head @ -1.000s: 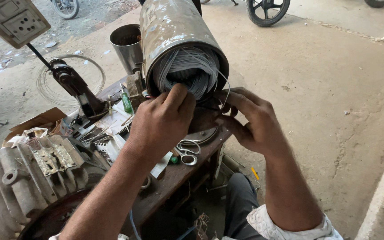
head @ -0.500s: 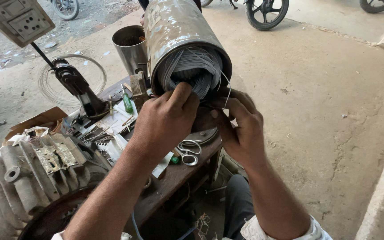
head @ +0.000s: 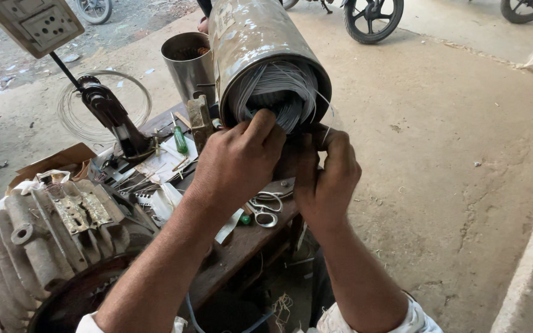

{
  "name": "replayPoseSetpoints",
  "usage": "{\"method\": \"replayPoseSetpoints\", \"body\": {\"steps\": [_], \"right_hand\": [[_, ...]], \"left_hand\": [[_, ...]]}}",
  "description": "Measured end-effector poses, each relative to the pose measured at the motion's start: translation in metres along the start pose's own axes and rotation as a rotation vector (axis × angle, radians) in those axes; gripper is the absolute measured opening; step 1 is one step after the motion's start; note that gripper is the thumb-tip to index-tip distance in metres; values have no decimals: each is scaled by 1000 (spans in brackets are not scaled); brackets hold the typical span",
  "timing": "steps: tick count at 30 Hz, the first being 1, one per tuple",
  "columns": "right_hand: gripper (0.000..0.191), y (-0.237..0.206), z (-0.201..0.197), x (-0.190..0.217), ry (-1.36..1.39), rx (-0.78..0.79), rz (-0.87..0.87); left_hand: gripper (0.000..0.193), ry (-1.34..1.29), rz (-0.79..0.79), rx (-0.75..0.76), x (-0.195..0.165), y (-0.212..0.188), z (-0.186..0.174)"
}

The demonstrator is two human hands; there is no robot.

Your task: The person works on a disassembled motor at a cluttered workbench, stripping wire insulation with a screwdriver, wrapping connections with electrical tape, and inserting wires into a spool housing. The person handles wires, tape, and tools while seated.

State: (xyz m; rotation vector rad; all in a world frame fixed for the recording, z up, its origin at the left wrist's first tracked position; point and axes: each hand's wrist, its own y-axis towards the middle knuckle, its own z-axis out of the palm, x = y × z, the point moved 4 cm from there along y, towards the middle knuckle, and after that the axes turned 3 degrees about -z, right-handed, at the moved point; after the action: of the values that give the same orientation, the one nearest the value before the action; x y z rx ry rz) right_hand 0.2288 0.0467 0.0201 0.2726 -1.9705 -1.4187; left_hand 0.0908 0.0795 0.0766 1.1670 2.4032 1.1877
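here the left hand (head: 237, 161) presses against the open mouth of the metal cylinder (head: 260, 55), its fingertips curled narrow and pushed into the bundle of grey-white wire windings (head: 279, 92) at the lower rim; whether it pinches a strand or only presses cannot be told, since the fingertips are buried in the wire; the right hand (head: 327, 179) sits just beside it, fingers bent and closed tight under the rim, thumb up against the edge, seemingly gripping a thin strand that trails down from the windings; compared with half a second ago, the right hand has drawn in closer to the left, so the two now nearly touch, and a second ago it stood further out to the right with fingers looser; the left hand has stayed at the same spot on the windings; the cylinder lies on its side on the wooden workbench (head: 242, 243), its long axis running away from the person and slightly upward, open end facing the person; outward on the bench, scissors (head: 265, 209) lie just below the hands, a green-handled screwdriver (head: 181, 140) further left, a smaller steel cylinder (head: 187, 65) behind; a ribbed motor housing (head: 44, 240) sits at the near left; a coil of wire (head: 103, 105) lies on the ground beyond.
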Motion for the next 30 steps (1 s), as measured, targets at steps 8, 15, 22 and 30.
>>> {"method": "replayPoseSetpoints", "body": {"steps": [8,15,22,30], "right_hand": [[13,11,9,-5,110,-104,132],[17,24,14,-13,76,-145,135],[24,11,-13,-25,489,50,291],[32,19,-15,-47,485,180,32]], "left_hand": [[6,5,3,-3,1,-1,0],[6,6,4,-27,2,-1,1],[5,37,1,-36,-2,1,0],[5,16,-40,-11,-2,2,-2]]}}
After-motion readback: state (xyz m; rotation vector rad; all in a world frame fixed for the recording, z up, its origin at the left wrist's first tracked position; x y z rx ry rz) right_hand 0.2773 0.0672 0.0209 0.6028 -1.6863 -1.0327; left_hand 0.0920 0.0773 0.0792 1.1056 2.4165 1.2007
